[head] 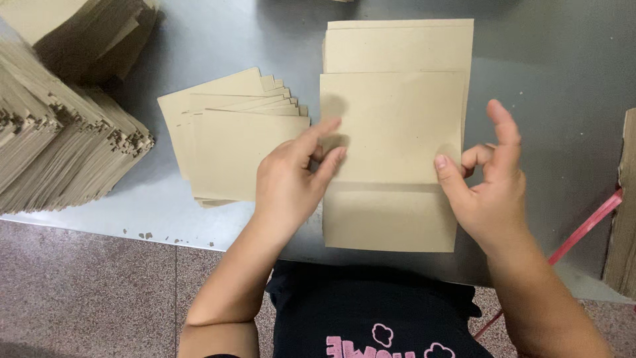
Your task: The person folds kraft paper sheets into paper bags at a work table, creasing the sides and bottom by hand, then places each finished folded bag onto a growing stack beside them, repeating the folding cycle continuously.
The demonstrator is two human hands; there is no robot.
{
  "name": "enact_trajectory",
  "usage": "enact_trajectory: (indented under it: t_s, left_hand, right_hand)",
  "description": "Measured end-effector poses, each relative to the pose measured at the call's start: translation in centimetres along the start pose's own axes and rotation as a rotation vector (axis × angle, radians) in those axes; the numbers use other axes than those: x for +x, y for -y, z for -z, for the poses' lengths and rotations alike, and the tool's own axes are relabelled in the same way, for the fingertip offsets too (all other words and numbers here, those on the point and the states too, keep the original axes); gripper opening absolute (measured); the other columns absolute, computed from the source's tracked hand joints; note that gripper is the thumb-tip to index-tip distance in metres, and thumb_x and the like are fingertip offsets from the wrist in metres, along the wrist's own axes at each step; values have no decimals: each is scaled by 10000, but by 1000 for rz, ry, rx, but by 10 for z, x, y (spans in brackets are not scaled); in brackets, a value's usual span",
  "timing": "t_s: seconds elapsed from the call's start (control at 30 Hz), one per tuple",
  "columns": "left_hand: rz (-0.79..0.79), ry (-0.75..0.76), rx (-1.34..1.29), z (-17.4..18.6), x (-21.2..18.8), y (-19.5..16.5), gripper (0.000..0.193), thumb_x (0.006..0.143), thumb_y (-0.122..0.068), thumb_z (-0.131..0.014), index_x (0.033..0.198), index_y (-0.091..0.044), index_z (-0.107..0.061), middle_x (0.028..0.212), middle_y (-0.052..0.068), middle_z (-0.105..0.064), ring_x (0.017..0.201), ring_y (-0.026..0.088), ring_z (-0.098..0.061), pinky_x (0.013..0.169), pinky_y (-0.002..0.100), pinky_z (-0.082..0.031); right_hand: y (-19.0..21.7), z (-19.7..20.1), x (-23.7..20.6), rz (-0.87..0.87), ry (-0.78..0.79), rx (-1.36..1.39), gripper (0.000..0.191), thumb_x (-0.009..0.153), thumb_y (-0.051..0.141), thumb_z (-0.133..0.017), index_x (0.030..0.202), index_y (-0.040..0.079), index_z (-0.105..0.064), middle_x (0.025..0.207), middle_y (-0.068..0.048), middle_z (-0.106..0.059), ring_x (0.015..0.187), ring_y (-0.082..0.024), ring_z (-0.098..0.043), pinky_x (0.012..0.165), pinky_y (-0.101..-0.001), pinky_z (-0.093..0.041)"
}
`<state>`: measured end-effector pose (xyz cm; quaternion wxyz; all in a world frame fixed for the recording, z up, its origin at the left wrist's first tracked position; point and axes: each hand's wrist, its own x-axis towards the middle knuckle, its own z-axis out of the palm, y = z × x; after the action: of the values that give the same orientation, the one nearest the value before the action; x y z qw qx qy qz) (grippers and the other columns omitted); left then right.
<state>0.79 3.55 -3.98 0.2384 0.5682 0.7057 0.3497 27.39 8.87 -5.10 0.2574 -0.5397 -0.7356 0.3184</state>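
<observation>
The dark shirt (371, 318) of the person, with pink print, fills the bottom edge, nearest to the camera. Above it lies the grey metal table (199, 53), which is the biggest thing here. At its left edge there is a high heap of brown paper bags (59, 132), many layers thick. In the middle, a tall stack of flat brown paper bags (397, 46) lies on the table, and the top bag (394, 129) has its lower part folded up, with a crease across it. Left of this stack, and apart from it, a smaller fanned pile of folded bags (225, 146) rests on the table.

The left hand (291, 182) presses on the left border of the top bag; its thumb and fingers pinch the paper edge. The right hand (493, 179) touches the right border with the thumb tip only; its fingers are spread and lifted, closed on nothing. So the bag lies between both hands, flat on the stack. At the far right, a red rod (583, 229) leans beside a cardboard edge (626, 199).
</observation>
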Motion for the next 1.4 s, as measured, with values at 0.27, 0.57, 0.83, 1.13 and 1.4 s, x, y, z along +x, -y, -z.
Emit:
enact_trajectory:
  t_s: [0.27,0.57,0.83,1.13,1.4]
  left_hand:
    - [-79,-72,111,-4,0,-3,172,936,-239,-770,1090,-165,-789,812,37,-750,711,202,-688,635,346,-544]
    - [-141,35,294,8,-4,-15,540,796,-487,-821,1194,-135,-727,896,60,-672,857,266,-672,661,389,-541]
    - [-186,26,342,23,-6,3,720,737,-548,-805,1307,-134,-658,1174,111,-647,1008,326,-635,828,429,-536]
    - [-724,125,208,-2,5,-4,432,856,-308,-771,1248,-150,-680,1244,51,-683,1153,263,-660,958,409,-538]
    - [-738,111,468,37,-7,7,340,805,-149,-660,1130,-76,-728,1138,59,-742,979,229,-732,781,369,-576]
  right_hand:
    - [8,-3,2,-4,-7,-94,684,997,138,-741,1551,14,-360,766,-37,-604,717,-153,-623,737,-307,-516]
    - [45,0,1,787,84,-430,332,855,279,-855,1122,110,-753,1074,-54,-658,1030,-273,-579,914,-427,-432]
    - [17,24,-11,616,77,-416,317,845,241,-802,1150,167,-760,1054,-29,-682,1017,-270,-605,919,-418,-452]
    - [28,25,-38,709,144,-291,313,765,260,-859,1023,120,-753,975,-10,-673,930,-249,-615,814,-425,-480]
    - [39,16,-25,640,363,-166,286,735,288,-838,972,148,-764,1000,38,-719,965,-207,-650,819,-367,-503]
